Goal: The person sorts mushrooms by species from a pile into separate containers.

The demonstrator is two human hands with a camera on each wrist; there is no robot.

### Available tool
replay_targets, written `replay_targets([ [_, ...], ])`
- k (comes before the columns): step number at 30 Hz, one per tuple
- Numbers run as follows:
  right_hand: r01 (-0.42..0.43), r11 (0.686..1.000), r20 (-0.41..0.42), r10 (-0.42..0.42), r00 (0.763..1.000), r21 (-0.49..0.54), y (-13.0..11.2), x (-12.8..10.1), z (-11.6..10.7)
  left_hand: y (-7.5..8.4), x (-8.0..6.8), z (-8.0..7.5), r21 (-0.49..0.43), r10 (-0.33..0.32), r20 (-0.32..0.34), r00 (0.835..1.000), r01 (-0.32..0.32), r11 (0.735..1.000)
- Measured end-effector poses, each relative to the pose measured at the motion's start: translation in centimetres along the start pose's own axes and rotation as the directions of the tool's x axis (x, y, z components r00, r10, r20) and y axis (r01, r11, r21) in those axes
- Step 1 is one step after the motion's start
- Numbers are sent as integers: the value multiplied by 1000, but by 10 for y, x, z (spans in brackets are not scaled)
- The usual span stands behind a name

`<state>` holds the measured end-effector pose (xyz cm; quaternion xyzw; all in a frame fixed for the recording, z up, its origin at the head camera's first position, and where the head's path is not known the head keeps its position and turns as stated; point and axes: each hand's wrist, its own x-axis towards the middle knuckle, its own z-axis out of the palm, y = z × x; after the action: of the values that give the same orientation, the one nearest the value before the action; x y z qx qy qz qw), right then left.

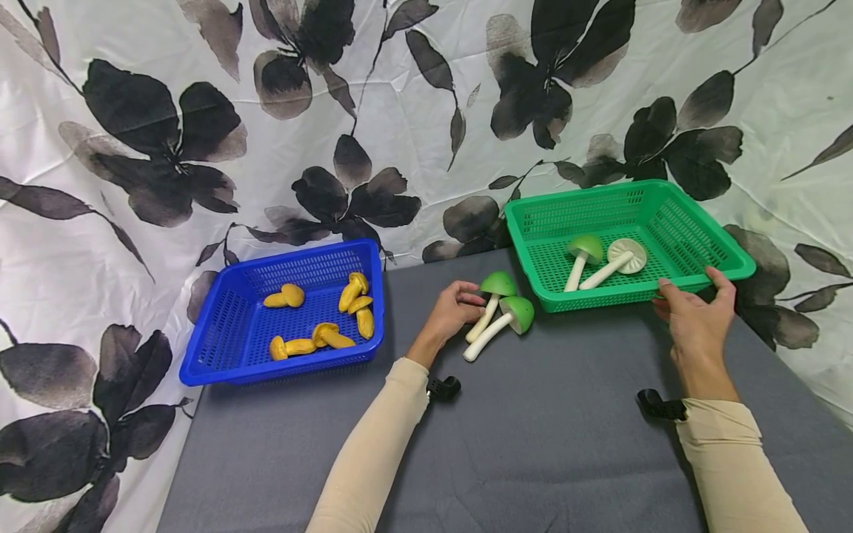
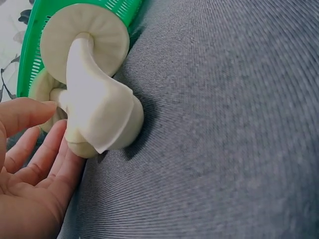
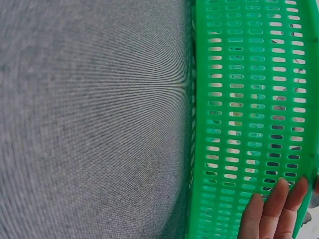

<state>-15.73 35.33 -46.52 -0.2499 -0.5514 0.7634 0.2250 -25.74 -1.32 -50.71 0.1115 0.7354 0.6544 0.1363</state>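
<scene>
Loosely curled left fingers [image 1: 469, 296] touching 2 green mushrooms [image 1: 501, 305], right hand [image 1: 696, 314] gripping green basket [image 1: 726, 255].

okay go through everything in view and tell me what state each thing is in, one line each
Left hand: open, fingers touching the two green mushrooms on the table.
Two green mushrooms: lying on the grey table, outside the baskets.
Right hand: fingers on the green basket's front rim.
Green basket: upright, holding two mushrooms.
Blue basket: upright, holding several yellow mushrooms.
</scene>
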Motion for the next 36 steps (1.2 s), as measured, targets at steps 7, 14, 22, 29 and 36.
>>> replay_targets([
  [7,9,1000,2,-9,1000,-4,1,0,0,2,1,4,137,-39,-8,999,40,990],
  [14,5,1000,-8,-5,1000,-9,1,0,0,8,3,10,260,-70,9,998,65,963],
  [22,1,1000,0,-1,1000,-4,1,0,-1,10,3,8,196,-92,46,995,81,977],
  [29,1,1000,-7,-1,1000,-15,1,0,0,9,3,2,156,-111,15,994,107,982],
  [36,8,1000,-7,-8,1000,-3,2,1,0,9,4,-2,93,-99,-39,994,102,990],
])
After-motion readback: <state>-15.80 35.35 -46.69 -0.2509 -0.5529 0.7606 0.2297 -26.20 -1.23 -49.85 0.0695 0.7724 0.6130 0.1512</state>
